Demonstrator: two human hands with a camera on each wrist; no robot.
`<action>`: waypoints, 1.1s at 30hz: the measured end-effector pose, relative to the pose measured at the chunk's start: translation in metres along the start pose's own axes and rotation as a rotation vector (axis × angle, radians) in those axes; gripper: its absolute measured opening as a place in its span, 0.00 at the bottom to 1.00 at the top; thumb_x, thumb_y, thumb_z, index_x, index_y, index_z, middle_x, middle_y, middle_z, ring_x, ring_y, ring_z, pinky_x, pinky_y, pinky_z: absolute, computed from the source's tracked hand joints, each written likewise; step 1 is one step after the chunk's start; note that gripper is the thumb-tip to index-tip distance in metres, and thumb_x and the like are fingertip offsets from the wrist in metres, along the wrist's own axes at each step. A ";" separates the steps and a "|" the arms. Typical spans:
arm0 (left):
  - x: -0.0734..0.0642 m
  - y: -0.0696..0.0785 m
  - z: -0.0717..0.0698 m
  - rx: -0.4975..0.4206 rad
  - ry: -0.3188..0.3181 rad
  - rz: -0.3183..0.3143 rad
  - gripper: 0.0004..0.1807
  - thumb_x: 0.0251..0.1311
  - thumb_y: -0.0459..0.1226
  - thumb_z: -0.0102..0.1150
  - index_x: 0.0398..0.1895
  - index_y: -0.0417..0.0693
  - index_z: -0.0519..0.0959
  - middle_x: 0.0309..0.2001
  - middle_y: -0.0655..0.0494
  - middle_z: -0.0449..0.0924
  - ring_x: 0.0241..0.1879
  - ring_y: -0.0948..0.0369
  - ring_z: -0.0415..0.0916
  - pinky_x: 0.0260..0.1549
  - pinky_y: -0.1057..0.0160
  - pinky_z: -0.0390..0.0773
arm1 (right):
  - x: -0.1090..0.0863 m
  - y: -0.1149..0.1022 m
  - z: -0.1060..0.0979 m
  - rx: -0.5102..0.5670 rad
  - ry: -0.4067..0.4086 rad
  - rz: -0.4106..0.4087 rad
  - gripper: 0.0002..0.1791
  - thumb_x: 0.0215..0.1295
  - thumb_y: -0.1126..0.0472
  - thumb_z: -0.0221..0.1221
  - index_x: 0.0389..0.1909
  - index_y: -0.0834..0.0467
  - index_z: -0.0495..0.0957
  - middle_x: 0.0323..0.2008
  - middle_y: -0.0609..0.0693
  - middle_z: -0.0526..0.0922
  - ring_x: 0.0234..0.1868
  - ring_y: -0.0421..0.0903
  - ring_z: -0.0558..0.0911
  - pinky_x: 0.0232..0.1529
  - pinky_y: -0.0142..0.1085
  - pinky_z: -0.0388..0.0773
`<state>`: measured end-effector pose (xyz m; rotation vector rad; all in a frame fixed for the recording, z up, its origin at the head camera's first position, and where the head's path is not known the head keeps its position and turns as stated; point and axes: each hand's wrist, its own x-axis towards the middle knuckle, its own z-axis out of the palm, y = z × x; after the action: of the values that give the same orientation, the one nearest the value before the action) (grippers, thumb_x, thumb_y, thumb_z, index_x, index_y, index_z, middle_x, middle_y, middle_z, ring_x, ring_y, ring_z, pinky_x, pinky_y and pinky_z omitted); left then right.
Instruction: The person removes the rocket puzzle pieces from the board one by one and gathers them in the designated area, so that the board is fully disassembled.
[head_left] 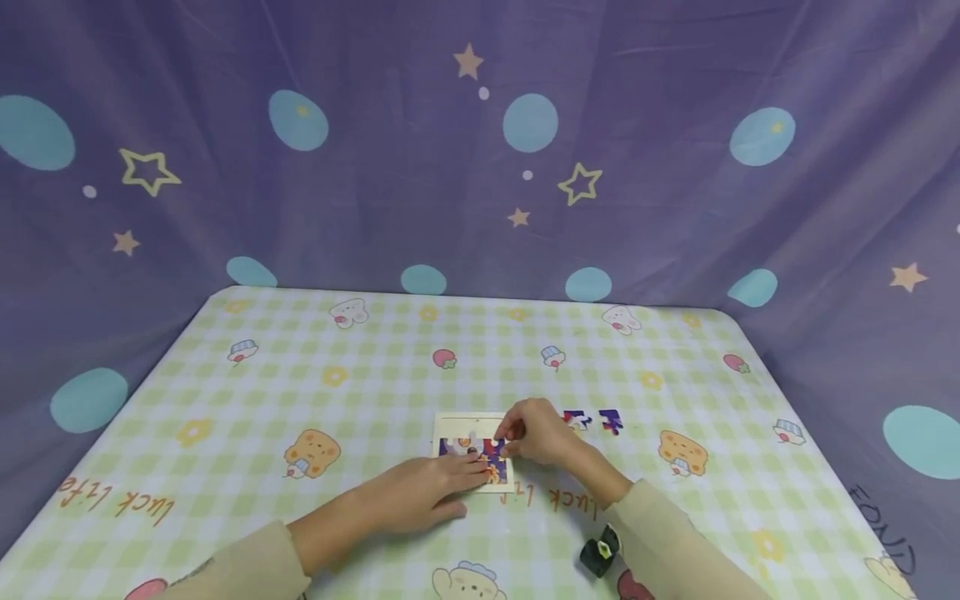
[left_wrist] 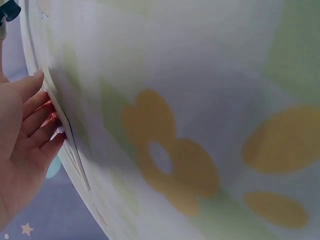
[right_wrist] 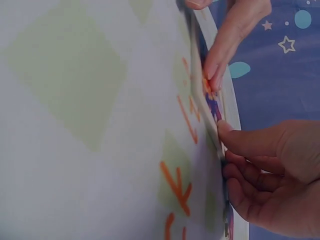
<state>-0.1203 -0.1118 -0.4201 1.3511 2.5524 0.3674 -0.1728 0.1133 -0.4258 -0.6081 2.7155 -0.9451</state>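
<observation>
A jigsaw puzzle [head_left: 471,445] with a purple, red and orange picture lies in a cream frame board [head_left: 450,423] on the table. My left hand [head_left: 412,496] reaches in from the left; its nearly straight fingers rest on the lower part of the picture. At the right edge of the board, my right hand [head_left: 536,433] has thumb and fingers curled, pinching at the upper-right puzzle piece, which the fingertips mostly hide. In the right wrist view, the right thumb [right_wrist: 250,142] touches the board's edge. Two loose puzzle pieces [head_left: 611,422] lie just right of that hand.
A checked tablecloth [head_left: 360,400] with cartoon prints covers the table. Behind it hangs a purple curtain [head_left: 420,192] with stars and blue ovals. A small dark object [head_left: 599,551] is beside my right sleeve [head_left: 675,542].
</observation>
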 end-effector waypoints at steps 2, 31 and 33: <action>-0.001 0.000 0.000 -0.022 0.003 -0.001 0.25 0.67 0.43 0.53 0.67 0.49 0.69 0.70 0.53 0.65 0.70 0.55 0.64 0.68 0.54 0.68 | 0.001 -0.002 -0.001 -0.005 -0.009 -0.004 0.07 0.47 0.68 0.71 0.27 0.57 0.84 0.23 0.45 0.80 0.25 0.37 0.73 0.27 0.24 0.71; 0.001 0.001 0.001 0.005 0.025 -0.016 0.25 0.66 0.44 0.55 0.65 0.49 0.71 0.68 0.53 0.69 0.68 0.57 0.68 0.67 0.56 0.70 | -0.002 -0.001 -0.006 0.206 0.015 0.029 0.05 0.49 0.71 0.69 0.27 0.59 0.87 0.24 0.53 0.87 0.22 0.36 0.79 0.24 0.26 0.79; 0.001 0.001 0.001 0.008 0.024 -0.015 0.25 0.66 0.44 0.55 0.65 0.50 0.71 0.68 0.53 0.70 0.68 0.57 0.68 0.67 0.56 0.71 | -0.002 0.000 -0.004 0.230 0.018 0.035 0.05 0.49 0.71 0.68 0.27 0.59 0.86 0.25 0.54 0.88 0.22 0.35 0.80 0.25 0.27 0.79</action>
<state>-0.1198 -0.1105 -0.4211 1.3367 2.5846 0.3735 -0.1727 0.1164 -0.4223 -0.5077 2.5718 -1.2360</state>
